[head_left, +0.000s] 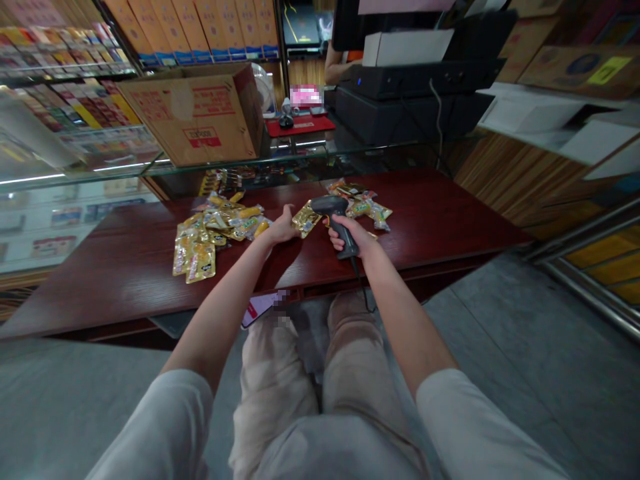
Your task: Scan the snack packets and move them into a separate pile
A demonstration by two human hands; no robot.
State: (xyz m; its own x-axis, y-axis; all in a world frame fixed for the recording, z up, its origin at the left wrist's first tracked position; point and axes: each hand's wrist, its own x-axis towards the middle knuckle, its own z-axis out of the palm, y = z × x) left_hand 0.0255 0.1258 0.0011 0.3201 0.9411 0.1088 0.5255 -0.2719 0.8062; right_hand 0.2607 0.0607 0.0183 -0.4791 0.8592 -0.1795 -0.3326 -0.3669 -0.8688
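The gold packet (pixel 307 218), pinched by the nearer left hand (pixel 283 228), lies between the hands, its long axis slanting forward-right toward the scanner (pixel 331 205) gripped in the right hand (pixel 354 233).

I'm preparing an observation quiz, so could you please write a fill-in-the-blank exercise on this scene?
The right hand grips a dark handheld ____.
The packet at the left hand is coloured ____.
The larger packet heap lies on the person's ____ side.
The large box with red print is made of ____.

Missing: scanner; gold; left; cardboard.
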